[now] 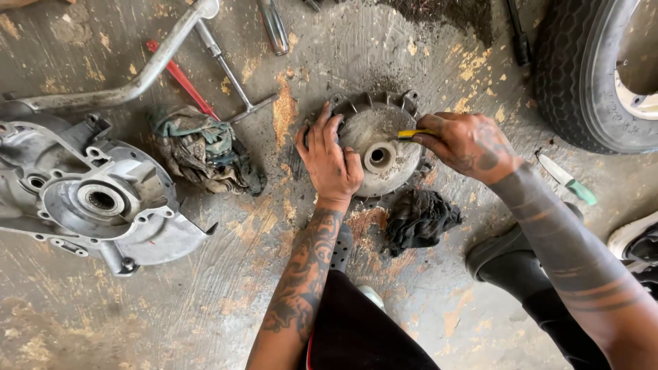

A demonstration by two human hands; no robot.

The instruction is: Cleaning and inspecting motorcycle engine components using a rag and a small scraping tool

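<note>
A round grey metal engine cover (pixel 384 140) lies on the stained concrete floor (pixel 205 301). My left hand (pixel 331 159) presses on its left side, fingers spread over the rim. My right hand (pixel 469 145) grips a small yellow-handled tool (pixel 413 134) whose tip rests on the cover near its central hub.
A large grey engine casing (pixel 89 195) lies at left, with a dirty rag (pixel 202 149), a red-handled tool (pixel 179 79), a T-handle wrench (pixel 229 72) and a bent metal pipe (pixel 123 89) nearby. A black rag (pixel 419 218) lies below the cover. A tyre (pixel 582 75) and green-handled screwdriver (pixel 567 179) sit at right.
</note>
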